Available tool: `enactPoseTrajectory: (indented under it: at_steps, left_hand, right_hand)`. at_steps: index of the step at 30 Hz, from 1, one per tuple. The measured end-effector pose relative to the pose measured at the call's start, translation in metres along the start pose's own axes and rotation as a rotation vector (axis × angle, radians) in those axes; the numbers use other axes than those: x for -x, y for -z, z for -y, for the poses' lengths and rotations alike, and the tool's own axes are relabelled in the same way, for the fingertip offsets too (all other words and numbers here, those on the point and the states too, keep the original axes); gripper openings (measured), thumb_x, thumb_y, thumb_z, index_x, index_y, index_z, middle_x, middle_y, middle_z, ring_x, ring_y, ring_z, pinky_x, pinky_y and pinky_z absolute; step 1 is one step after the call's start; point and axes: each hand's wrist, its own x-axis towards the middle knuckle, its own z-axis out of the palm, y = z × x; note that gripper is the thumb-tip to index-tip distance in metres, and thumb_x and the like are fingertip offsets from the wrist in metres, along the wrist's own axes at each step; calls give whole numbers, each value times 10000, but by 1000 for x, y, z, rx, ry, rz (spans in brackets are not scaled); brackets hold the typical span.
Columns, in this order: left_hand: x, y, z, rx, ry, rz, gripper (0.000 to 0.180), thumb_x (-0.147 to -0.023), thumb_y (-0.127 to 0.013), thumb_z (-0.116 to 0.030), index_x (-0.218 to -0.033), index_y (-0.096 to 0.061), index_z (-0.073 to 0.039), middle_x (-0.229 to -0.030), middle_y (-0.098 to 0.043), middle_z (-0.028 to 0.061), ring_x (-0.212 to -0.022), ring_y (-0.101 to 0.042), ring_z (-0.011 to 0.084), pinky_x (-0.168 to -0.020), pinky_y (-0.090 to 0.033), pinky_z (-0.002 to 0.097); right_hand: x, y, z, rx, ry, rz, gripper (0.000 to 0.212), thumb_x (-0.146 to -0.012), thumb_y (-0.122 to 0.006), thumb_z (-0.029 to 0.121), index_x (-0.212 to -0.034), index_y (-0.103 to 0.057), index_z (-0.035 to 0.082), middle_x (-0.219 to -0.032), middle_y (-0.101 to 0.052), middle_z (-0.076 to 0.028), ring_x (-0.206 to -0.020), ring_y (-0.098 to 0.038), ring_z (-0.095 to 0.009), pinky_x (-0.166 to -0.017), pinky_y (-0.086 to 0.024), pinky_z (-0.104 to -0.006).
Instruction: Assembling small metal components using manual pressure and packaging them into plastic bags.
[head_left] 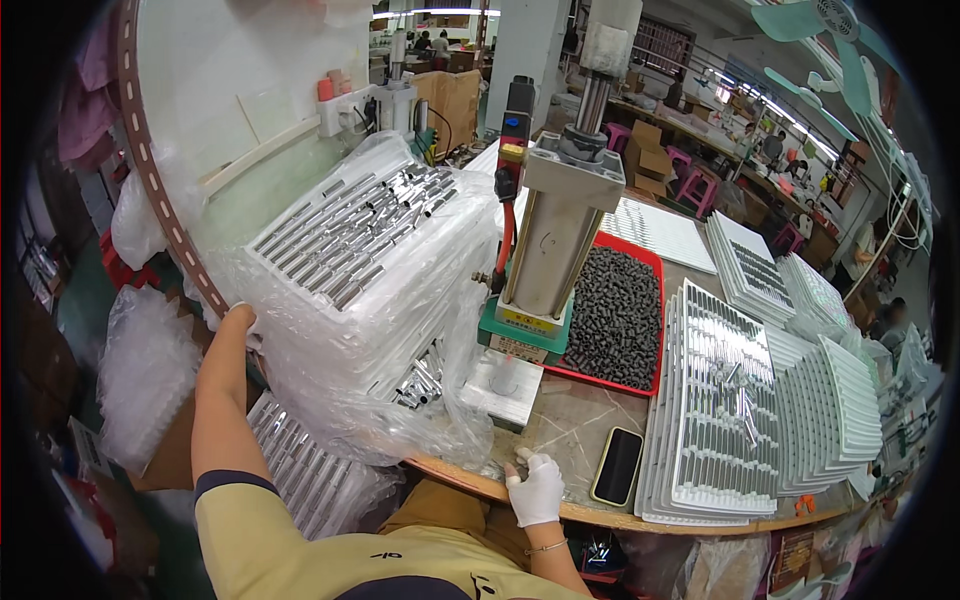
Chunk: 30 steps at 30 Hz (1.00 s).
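My left hand [242, 318], arm stretched out, is at the near left corner of a plastic-wrapped stack of trays [330, 345], beside a perforated metal upright [150, 140]. Its fingers are mostly hidden. Shiny metal tubes [350, 235] lie in rows and loose on the stack's top. In a white glove with bare fingertips, my right hand [537, 490] rests at the front table edge. Its thumb and forefinger are apart, with nothing seen between them. Beyond it stands a press [545, 240] with a metal base block [502, 388]. A black-screened phone [617, 467] lies to its right.
A red tray [655, 375] of small dark grey parts sits behind the press. Stacked white trays [725, 400] holding metal pieces fill the table's right side, with more white trays [840, 410] beyond. Below at left is another tray of tubes [300, 460]. People work in the background.
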Motion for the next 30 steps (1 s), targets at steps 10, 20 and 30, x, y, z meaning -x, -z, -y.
enactPoseTrajectory:
  at_steps: [10, 20, 30]
  left_hand:
    - [28, 12, -2, 12, -9, -55, 560, -737, -688, -345, -1268, -586, -200, -1357, -522, 42, -1253, -485, 225, -981, -413, 411]
    - [34, 2, 17, -34, -26, -135, 560, -726, -697, -341, -1259, -595, -203, -1351, -528, 38, -1242, -497, 221, -963, -429, 404]
    - [67, 42, 4, -83, -86, -223, 560, -715, -707, -337, -1249, -603, -206, -1345, -535, 33, -1231, -509, 217, -945, -444, 396]
  right_hand:
    - [1, 1, 2, 6, 10, -4, 291, -712, -755, 186, -977, -671, 99, -837, -626, -117, -809, -600, -304, -717, -490, -407]
    - [0, 4, 2, 6, 24, -11, 274, -713, -751, 194, -962, -677, 108, -831, -628, -111, -797, -604, -296, -717, -490, -402]
    - [0, 4, 0, -67, -53, 101, 289, -735, -722, 230, -994, -680, 109, -885, -649, -126, -852, -611, -314, -753, -498, -414]
